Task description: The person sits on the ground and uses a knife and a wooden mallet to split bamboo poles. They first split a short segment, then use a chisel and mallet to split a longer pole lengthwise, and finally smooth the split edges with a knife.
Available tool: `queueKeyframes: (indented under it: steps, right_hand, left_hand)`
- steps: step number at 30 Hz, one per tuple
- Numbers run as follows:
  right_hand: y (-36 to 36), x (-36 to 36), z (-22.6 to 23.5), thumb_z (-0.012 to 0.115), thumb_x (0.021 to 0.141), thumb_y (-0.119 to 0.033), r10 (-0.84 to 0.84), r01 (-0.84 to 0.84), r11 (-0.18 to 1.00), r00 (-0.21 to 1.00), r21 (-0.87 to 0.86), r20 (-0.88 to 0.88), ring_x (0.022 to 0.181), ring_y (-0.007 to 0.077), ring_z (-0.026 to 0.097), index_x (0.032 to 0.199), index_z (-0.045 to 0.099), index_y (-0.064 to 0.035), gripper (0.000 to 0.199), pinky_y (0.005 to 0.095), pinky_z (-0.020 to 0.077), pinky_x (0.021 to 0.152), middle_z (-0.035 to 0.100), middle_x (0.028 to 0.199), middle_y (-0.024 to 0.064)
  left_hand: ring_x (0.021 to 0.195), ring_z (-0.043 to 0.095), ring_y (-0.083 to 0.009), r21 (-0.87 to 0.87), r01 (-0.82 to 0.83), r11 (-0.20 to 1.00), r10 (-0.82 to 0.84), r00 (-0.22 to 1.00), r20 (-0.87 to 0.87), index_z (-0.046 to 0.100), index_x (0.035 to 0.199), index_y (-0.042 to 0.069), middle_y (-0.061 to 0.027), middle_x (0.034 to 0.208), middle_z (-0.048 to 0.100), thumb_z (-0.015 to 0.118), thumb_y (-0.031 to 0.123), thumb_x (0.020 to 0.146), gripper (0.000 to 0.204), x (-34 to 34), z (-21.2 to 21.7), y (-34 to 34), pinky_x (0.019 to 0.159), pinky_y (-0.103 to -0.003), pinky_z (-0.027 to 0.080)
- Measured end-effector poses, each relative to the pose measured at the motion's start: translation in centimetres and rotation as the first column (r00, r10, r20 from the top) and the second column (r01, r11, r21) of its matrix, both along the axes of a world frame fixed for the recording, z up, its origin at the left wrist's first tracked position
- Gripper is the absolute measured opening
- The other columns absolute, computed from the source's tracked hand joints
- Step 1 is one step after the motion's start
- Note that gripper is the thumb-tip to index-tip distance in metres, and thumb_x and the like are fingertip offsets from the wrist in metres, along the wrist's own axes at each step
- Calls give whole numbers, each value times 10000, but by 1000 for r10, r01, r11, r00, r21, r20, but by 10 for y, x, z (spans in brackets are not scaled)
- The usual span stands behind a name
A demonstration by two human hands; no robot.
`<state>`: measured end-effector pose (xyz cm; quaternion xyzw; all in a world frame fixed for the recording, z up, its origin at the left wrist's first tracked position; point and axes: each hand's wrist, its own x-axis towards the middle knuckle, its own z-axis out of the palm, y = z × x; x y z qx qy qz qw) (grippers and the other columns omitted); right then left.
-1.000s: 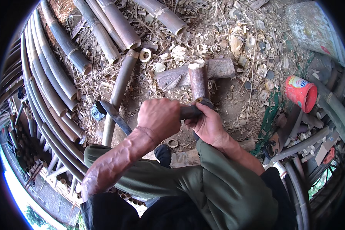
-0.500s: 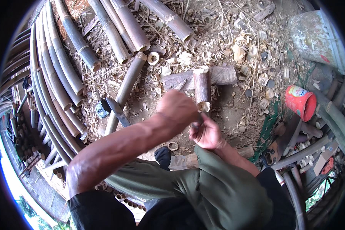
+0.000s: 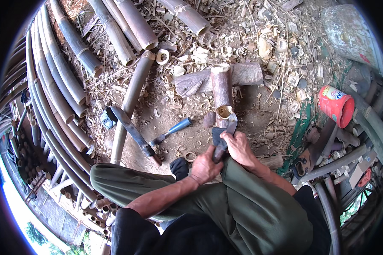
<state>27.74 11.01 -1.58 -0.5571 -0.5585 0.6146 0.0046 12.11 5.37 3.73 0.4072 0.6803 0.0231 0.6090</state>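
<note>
A short bamboo piece (image 3: 224,111) with an open end leans on a brown log (image 3: 221,83) lying on the ground in front of me. A dark-handled knife (image 3: 225,134) points its grey blade at that open end. My left hand (image 3: 204,166) closes around the lower part of the handle. Just above it, my right hand (image 3: 239,146) wraps the handle from the right. Both hands rest over my knees in olive trousers (image 3: 242,204).
A large machete (image 3: 134,131) and a blue-handled chisel (image 3: 174,128) lie on the dirt to my left. Long bamboo poles (image 3: 59,85) are stacked along the left and top. A red can (image 3: 336,105) stands at right among pipes. Bamboo chips and rings (image 3: 162,56) litter the ground.
My left hand was up at the bamboo piece half a second ago and has dropped back toward my lap. The right hand stays on the knife.
</note>
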Motion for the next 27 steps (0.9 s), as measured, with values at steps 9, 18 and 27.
queueKeyframes:
  steps: [9,18,27]
  right_hand:
    - [-1,-11,9,522,1006,-315,-659,469,674,731,-570,-177,752,166,651,1061,661,-49,305,343,540,685,708,897,69]
    - [4,-22,6,564,987,-246,-863,140,306,458,-942,-212,683,218,678,1205,568,-49,294,359,562,636,666,951,96]
    - [8,3,37,553,985,-213,-678,280,539,704,-794,-213,676,206,656,1198,550,-42,273,342,560,647,652,997,85]
  left_hand:
    - [726,646,-253,240,627,741,-499,754,-428,466,1130,55,-114,907,561,612,133,851,324,-28,1,13,566,-400,547]
    - [773,683,-323,145,790,595,-758,612,-224,530,1012,84,-94,866,649,600,130,814,215,-90,34,97,660,-445,532]
    - [740,638,-240,462,648,605,-482,760,-435,530,1052,99,-70,835,593,563,94,855,200,-60,13,34,702,-367,480]
